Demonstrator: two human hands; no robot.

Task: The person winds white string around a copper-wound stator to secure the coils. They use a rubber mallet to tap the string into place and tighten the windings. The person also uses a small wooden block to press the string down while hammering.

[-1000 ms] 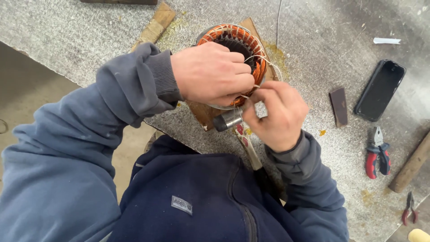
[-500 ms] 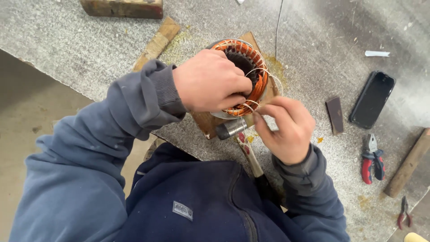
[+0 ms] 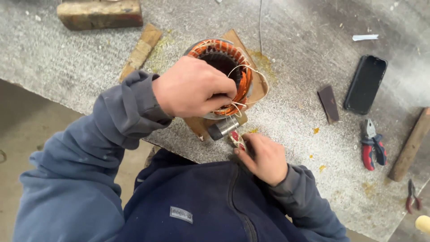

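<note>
The motor stator (image 3: 224, 67) with orange windings is gripped at its near rim by the left hand (image 3: 192, 87), fingers curled shut. Just below, a small red-and-white tool (image 3: 237, 140) is pinched by the right hand (image 3: 264, 157). A phone (image 3: 365, 84) and pliers (image 3: 372, 144) lie on the worktop (image 3: 295, 54), well right of both hands.

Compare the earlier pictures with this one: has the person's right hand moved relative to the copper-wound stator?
Yes. The right hand has dropped away from the stator rim toward the person's body, now by the small hammer at the bench edge.
</note>
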